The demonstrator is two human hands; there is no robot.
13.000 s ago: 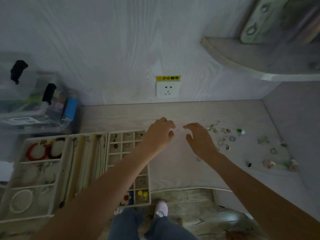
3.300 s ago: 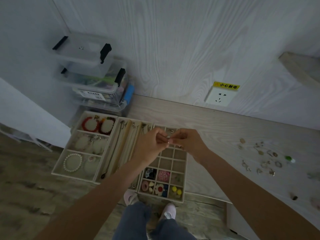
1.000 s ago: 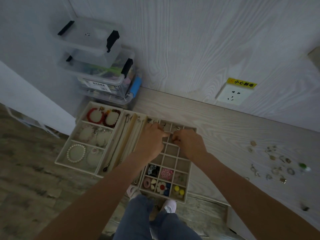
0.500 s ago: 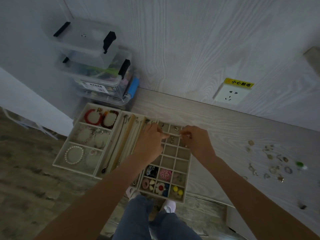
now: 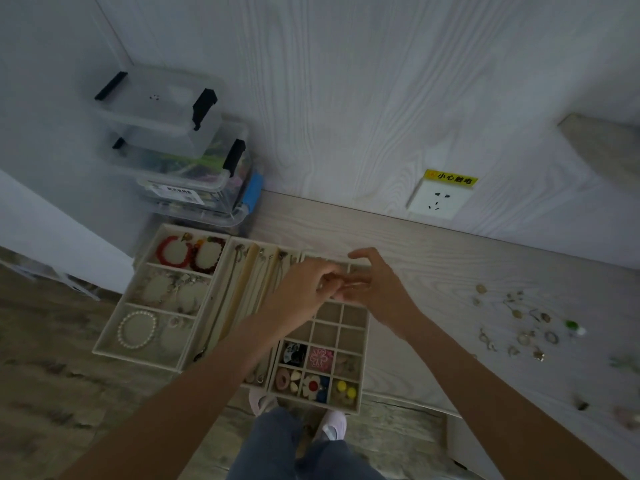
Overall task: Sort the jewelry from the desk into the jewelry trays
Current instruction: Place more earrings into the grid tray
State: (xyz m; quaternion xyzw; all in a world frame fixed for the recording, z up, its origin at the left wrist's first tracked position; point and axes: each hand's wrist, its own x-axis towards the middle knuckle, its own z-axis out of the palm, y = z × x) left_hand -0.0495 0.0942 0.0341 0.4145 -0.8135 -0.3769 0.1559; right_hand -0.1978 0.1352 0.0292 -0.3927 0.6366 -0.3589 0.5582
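Three trays set side by side at the left end of the worktop (image 5: 433,258), hanging a little over its near edge, presumably so sorted pieces stay grouped by kind. Bracelet tray (image 5: 114,336) farthest left, with red bead bracelets (image 5: 173,251) at the far end and a pearl bracelet (image 5: 136,330) near. Necklace tray (image 5: 239,271) in the middle, chains laid lengthwise. Gridded tray (image 5: 360,372) on the right, its small cells suited to small items: near rows filled with a pink flower piece (image 5: 321,357), a white flower with red centre (image 5: 313,385) and yellow beads (image 5: 346,388); middle cells bare.

Both hands met over the far rows of the gridded tray, likely so a tiny item can drop straight into a cell. Left hand (image 5: 304,289) knuckles up, fingers curled, fingertips pinched toward the right hand. Right hand (image 5: 375,292) with thumb and index pinched in toward the left fingertips, the other fingers lifted and spread toward the wall. Something very small apparently held between the two pinches, too small and blurred to identify; cannot tell which hand carries it. Forearms converging from the near edge, wrists roughly level.

Unsorted jewelry (image 5: 519,323) scattered well apart on the right of the worktop: rings, earrings, a green bead (image 5: 571,323). Much sorting left, judging by that scatter.

Stacked clear storage boxes (image 5: 180,147) at the far left, against the wall; wall socket (image 5: 437,202) with yellow label further right.
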